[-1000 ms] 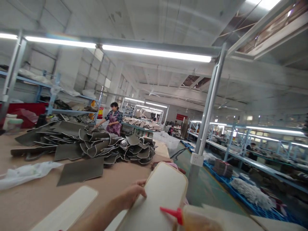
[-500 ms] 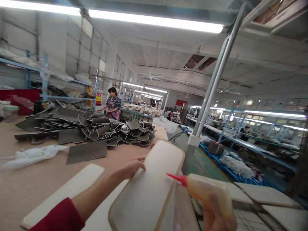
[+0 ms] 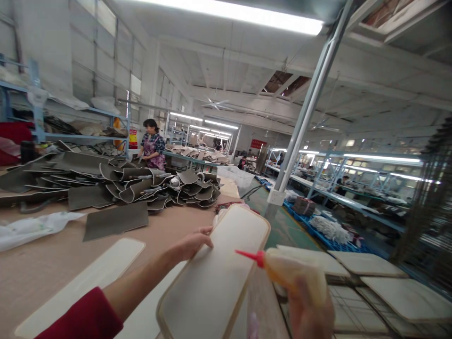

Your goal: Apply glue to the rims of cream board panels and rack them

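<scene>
My left hand (image 3: 195,243) grips the left edge of a long white board (image 3: 215,273) with rounded corners and a tan rim, thumb on its face. The board is tilted up above the table's edge. In my right hand (image 3: 310,308) is a squeeze bottle (image 3: 296,270) of amber liquid, held sideways. Its red nozzle (image 3: 247,255) points left, over the board's right half; whether the tip touches the surface I cannot tell. My right hand is blurred. Another white board (image 3: 88,282) lies flat on the table at the left, and one more is partly hidden under my left forearm.
A heap of grey-brown cut pieces (image 3: 116,181) covers the far side of the brown table (image 3: 165,221), near a clear plastic bag (image 3: 38,228). White panels (image 3: 406,292) lie at the lower right. A metal post (image 3: 307,103) rises beyond the board. A co-worker (image 3: 152,146) stands behind the heap.
My view has turned slightly right, so the surroundings sit further left. The bottle has moved a little left over the board. My left hand keeps its hold.
</scene>
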`<action>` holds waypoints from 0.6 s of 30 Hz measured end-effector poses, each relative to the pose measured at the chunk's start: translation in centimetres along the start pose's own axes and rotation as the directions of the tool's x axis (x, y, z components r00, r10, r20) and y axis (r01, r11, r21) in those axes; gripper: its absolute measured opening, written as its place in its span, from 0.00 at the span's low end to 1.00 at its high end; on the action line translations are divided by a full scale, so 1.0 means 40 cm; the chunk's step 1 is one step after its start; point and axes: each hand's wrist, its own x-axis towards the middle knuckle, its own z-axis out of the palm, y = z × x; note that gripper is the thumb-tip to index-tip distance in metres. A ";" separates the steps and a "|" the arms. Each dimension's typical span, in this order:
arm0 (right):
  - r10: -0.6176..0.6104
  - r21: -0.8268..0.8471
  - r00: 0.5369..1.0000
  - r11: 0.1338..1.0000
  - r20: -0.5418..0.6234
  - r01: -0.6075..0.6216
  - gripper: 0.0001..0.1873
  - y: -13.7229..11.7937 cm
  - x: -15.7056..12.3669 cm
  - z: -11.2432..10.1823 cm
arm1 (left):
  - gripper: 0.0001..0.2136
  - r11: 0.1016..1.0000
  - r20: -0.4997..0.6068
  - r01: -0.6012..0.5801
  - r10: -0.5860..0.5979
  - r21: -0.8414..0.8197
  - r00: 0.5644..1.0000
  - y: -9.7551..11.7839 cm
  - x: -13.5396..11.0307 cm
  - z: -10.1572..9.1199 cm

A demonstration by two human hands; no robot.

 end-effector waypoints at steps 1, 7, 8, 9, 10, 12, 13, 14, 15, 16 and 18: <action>-0.066 0.010 0.996 0.998 -0.065 0.067 0.32 -0.013 0.026 0.011 | 0.32 1.000 0.029 -0.002 0.001 0.011 1.000 0.001 0.002 0.011; -0.003 -0.113 1.000 0.994 0.001 0.003 0.35 0.038 -0.025 -0.009 | 0.33 0.999 0.033 0.017 -0.018 0.028 0.999 -0.008 0.037 0.041; 0.044 -0.200 0.998 0.979 0.049 -0.034 0.35 0.048 -0.043 -0.018 | 0.33 0.999 0.026 0.016 -0.017 0.028 1.000 -0.012 0.044 0.043; 0.069 -0.199 0.996 0.978 0.064 -0.055 0.37 0.051 -0.050 -0.024 | 0.33 0.999 0.023 0.013 -0.014 0.030 1.000 -0.017 0.049 0.046; 0.062 -0.167 0.997 0.985 0.053 -0.053 0.37 0.045 -0.044 -0.027 | 0.33 0.999 0.028 0.011 -0.012 0.035 1.000 -0.021 0.052 0.050; -0.035 -0.085 0.999 0.996 -0.028 0.032 0.35 0.013 0.001 -0.029 | 0.32 0.999 0.079 0.004 -0.008 0.047 0.997 -0.025 0.055 0.067; -0.087 -0.081 0.994 0.993 -0.061 0.081 0.34 -0.007 0.032 -0.030 | 0.32 0.999 0.119 -0.001 -0.005 0.052 0.993 -0.025 0.056 0.079; -0.129 -0.094 0.987 0.988 -0.091 0.121 0.33 -0.024 0.058 -0.033 | 0.31 0.999 0.157 -0.008 -0.001 0.053 0.988 -0.025 0.057 0.093; -0.158 -0.119 0.982 0.982 -0.107 0.145 0.34 -0.034 0.076 -0.040 | 0.31 0.999 0.189 -0.012 0.002 0.051 0.982 -0.024 0.060 0.108; -0.162 -0.145 0.981 0.979 -0.106 0.146 0.34 -0.038 0.082 -0.050 | 0.31 0.999 0.209 -0.012 0.001 0.053 0.978 -0.023 0.064 0.123; -0.131 -0.192 0.988 0.975 -0.076 0.114 0.34 -0.029 0.059 -0.082 | 0.32 0.998 0.212 -0.002 -0.013 0.068 0.977 -0.022 0.077 0.155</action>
